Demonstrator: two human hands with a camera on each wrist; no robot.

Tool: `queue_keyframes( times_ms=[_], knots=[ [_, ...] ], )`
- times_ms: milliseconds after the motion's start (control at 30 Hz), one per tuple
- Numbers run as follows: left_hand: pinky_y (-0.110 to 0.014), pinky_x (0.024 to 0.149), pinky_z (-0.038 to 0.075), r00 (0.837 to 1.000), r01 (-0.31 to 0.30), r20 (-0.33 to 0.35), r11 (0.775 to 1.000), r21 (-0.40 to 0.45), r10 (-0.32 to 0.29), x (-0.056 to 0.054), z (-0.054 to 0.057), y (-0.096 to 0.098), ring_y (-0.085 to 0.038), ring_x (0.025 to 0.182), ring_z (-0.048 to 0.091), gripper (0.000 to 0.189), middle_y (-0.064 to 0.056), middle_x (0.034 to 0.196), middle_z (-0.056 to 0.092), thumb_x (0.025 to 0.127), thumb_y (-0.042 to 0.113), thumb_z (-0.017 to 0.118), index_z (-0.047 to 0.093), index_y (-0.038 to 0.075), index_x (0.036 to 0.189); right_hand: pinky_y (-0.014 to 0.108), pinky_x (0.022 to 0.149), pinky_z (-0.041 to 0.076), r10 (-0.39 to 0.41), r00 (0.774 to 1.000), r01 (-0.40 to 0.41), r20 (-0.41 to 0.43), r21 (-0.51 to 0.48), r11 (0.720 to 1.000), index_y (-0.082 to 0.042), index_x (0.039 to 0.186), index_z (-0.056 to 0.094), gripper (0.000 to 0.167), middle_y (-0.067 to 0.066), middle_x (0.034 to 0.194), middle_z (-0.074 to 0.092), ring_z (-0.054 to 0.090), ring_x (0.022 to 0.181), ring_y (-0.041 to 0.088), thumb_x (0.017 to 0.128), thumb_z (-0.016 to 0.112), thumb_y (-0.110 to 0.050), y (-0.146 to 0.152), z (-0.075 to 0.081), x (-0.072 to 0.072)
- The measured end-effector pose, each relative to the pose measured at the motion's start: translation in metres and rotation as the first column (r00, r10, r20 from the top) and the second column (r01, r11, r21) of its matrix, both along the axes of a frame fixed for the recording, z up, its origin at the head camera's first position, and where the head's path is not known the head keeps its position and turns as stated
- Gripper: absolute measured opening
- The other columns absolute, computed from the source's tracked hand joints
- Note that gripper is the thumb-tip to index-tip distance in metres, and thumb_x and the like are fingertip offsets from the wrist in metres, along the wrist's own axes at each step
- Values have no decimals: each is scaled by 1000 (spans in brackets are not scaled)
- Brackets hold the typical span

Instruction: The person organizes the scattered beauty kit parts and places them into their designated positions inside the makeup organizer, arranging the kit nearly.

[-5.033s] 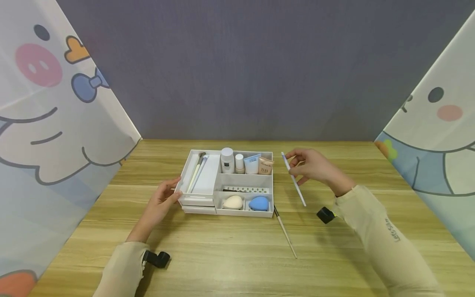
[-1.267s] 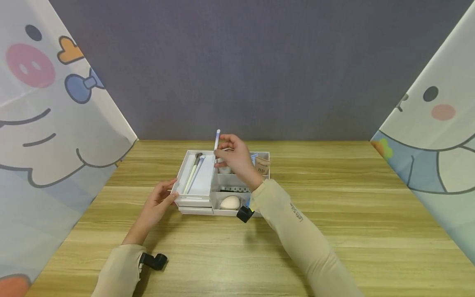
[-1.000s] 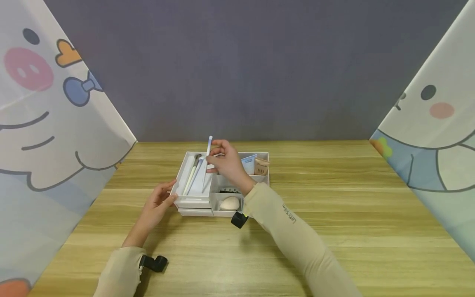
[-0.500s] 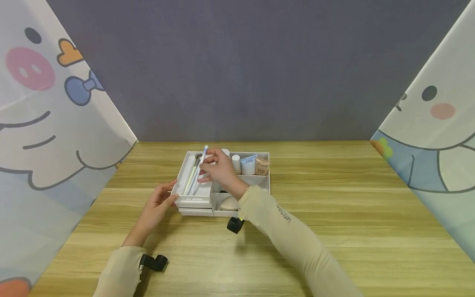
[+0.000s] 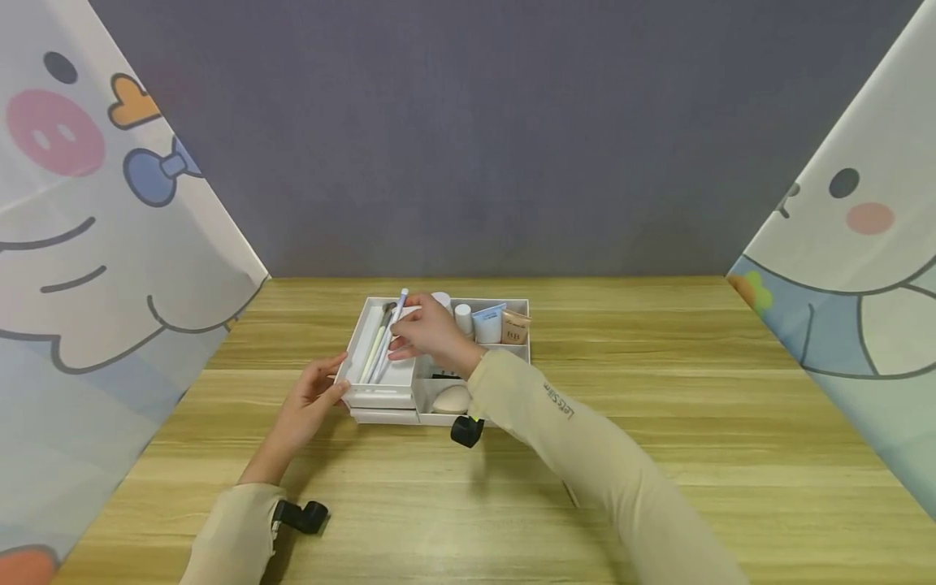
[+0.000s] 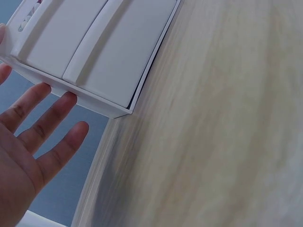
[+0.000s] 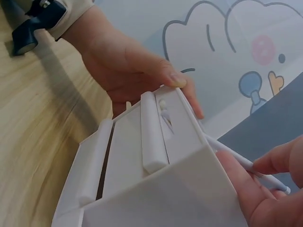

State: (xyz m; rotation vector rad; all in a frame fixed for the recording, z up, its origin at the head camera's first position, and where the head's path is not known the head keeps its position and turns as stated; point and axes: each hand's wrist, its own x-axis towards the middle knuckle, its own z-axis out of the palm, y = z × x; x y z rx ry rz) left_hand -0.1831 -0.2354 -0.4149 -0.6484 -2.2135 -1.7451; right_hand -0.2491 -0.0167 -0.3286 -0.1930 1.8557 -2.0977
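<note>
A white makeup organizer (image 5: 387, 398) stands on the table. My right hand (image 5: 431, 331) pinches a white-and-lilac makeup brush (image 5: 400, 307) between thumb and fingers over its upper left tray. The brush slants down into the tray beside a pale-green-handled brush (image 5: 371, 357) and another lilac one. In the right wrist view the pinched brush (image 7: 272, 181) projects past the tray's back wall. At the organizer's left side is my left hand (image 5: 313, 398), thumb at the front corner. Its spread fingers (image 6: 54, 113) touch the side wall in the left wrist view.
White bottles (image 5: 464, 318), a blue tube (image 5: 488, 325) and a beige BB tube (image 5: 515, 327) fill the back compartment. An ivory sponge (image 5: 452, 400) sits in front. A thin handle end (image 5: 570, 494) shows beside my right sleeve. A grey wall stands behind the table.
My right hand has carried the brush from right of the organizer to the left tray and lowered it there beside the others. My left hand has stayed at the organizer's side.
</note>
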Motion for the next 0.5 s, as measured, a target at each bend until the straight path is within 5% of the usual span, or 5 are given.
queue_keyframes(
  times_ms=[233,500],
  knots=[
    [-22,66,54,1000,-11,13,1000,-13,11,1,1,-1,-3,86,62,36,14,109,64,96,-14,52,47,-12,132,35,66,60,21,999,-22,25,33,999,0,146,26,64,16,97,56,63,62,21,90,55,11,0,2,-1],
    [-21,67,54,1000,-4,6,1000,0,4,1,1,0,-4,87,62,36,12,108,64,96,-15,51,46,-13,131,35,68,60,41,999,-42,15,39,998,1,145,30,60,16,98,57,64,64,22,91,56,10,1,2,-1]
  ],
)
